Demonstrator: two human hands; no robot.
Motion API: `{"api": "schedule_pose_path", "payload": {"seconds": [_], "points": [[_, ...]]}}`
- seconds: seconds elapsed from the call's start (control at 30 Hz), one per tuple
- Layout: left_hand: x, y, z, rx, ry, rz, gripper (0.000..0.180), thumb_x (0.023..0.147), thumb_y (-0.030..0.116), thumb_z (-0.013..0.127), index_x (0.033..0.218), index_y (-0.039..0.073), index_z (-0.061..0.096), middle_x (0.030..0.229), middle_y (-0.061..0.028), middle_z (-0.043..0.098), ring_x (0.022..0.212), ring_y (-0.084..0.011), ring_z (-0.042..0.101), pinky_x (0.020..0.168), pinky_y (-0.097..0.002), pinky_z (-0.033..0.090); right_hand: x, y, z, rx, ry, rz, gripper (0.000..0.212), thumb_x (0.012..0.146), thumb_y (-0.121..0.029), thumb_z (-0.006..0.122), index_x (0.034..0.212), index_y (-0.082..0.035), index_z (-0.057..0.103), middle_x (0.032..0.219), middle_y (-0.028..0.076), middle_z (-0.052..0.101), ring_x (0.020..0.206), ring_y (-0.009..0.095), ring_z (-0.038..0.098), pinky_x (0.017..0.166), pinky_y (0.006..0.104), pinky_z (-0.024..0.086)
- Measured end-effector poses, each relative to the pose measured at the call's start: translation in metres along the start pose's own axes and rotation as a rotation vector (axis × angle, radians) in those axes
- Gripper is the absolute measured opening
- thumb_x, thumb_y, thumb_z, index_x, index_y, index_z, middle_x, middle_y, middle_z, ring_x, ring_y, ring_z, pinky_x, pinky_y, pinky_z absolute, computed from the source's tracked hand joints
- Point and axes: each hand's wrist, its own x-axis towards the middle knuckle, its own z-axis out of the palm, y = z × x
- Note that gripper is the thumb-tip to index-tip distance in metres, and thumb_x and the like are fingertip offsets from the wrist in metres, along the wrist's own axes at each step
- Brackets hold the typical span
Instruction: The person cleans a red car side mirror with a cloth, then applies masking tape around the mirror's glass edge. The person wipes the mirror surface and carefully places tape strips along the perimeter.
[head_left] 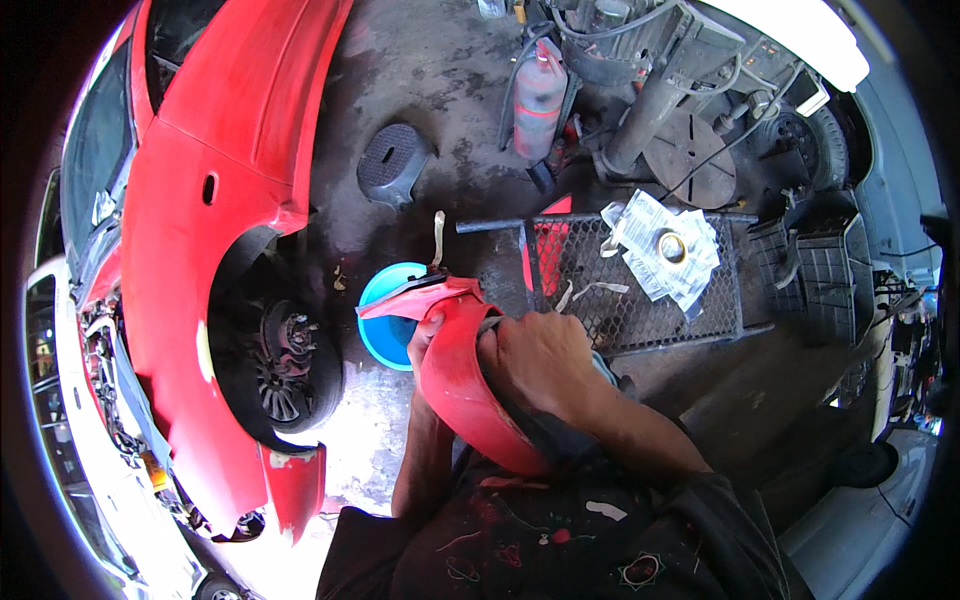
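Curved red panel (465, 375): a smooth, bowed piece with scuffed, dull paint, held up in front of the person's dark shirt, its upper end in front of the basin.
Left hand (426, 338): fingers closed on the panel's left edge, gripping it.
Right hand (540, 355): knuckles bent at the panel's inner edge; the fingertips are hidden, so I cannot tell how tightly they close or on what.
Blue basin (374, 350): round, smooth-walled, on the floor behind the panel.
Mesh stand (610, 325): diamond-patterned grid inside a straight bar frame.
Printed sheets (640, 245): thin, flat, overlapping paper on the mesh.
Tape roll (660, 250): a tan ring on the sheets.
Stool (392, 160): dark, rounded, with a slotted top.
Car body (170, 270): glossy red, with a curved wheel arch.
Floor (340, 150): grey, stained, rough-looking.
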Motion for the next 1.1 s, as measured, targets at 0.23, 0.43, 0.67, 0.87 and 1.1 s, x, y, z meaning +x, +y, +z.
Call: {"api": "schedule_pose_path", "payload": {"seconds": [0.23,0.43,0.67,0.87,1.1], "points": [[0.008,0.000,-0.062,-0.176,-0.067,0.015,0.059,0.085,0.034,0.060,0.131,0.001,0.043,0.119,-0.0212,0.057,0.104,-0.0334,0.061,0.092,-0.0474,0.049,-0.026,0.026,0.017,0.066,-0.161,0.068,0.028,0.081,-0.027,0.054,0.068,-0.006,0.067,0.067,0.018,0.064,0.061,0.036,0.064,0.055,0.0435,0.051],[0.012,0.008,-0.072,-0.405,-0.381,-0.050,0.075,0.083,0.047,0.064,0.137,0.001,0.038,0.128,-0.0226,0.052,0.114,-0.0371,0.054,0.098,-0.0502,0.044,-0.070,0.084,-0.005,0.568,-0.314,-0.113,0.028,0.071,-0.027,0.067,0.080,-0.001,0.063,0.075,0.016,0.064,0.070,0.033,0.064,0.061,0.0417,0.049],[-0.003,-0.001,-0.019,-0.192,-0.161,0.124,0.072,0.082,0.043,0.064,0.135,0.000,0.040,0.127,-0.0220,0.052,0.112,-0.0354,0.056,0.096,-0.0493,0.045,-0.050,0.039,0.002,0.469,-0.012,-0.037,0.072,0.060,-0.029,0.077,0.115,0.004,0.043,0.112,0.023,0.050,0.106,0.038,0.053,0.089,0.0439,0.043],[-0.019,0.003,-0.007,-0.118,-0.178,0.151,0.070,0.081,0.038,0.063,0.134,-0.001,0.041,0.130,-0.0206,0.050,0.114,-0.0336,0.054,0.097,-0.0480,0.045,-0.036,0.022,0.003,0.503,-0.264,-0.090,0.120,0.058,-0.026,0.080,0.145,0.004,0.004,0.129,0.028,0.041,0.117,0.038,0.048,0.099,0.0417,0.038],[-0.041,0.006,-0.034,-0.044,-0.033,0.247,0.075,0.084,0.046,0.058,0.138,0.000,0.036,0.132,-0.0220,0.047,0.118,-0.0360,0.051,0.102,-0.0513,0.040,-0.027,0.015,0.004,0.578,-0.371,-0.096,0.117,0.055,-0.024,0.081,0.143,0.006,0.010,0.126,0.028,0.041,0.114,0.040,0.050,0.094,0.0400,0.044]]}}
